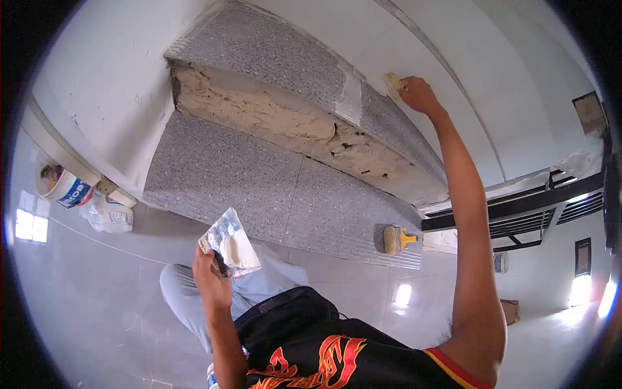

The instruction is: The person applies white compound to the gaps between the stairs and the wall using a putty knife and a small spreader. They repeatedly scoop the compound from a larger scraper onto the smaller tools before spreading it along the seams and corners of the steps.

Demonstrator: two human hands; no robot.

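The lower step point(259, 188) is bare across most of its tread; only a brush point(395, 238) lies near its right end. The floor point(97, 292) at left is open up to a bucket point(61, 185) and bag point(107, 217) against the wall. A dark railing point(518, 211) blocks the right.

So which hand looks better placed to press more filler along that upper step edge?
Probably the right hand: it is already up at the upper step, gripping a small pad. The left hand hangs low, holding the loaded trowel.

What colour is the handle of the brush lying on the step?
Yellow; the brush shows best in the head view.
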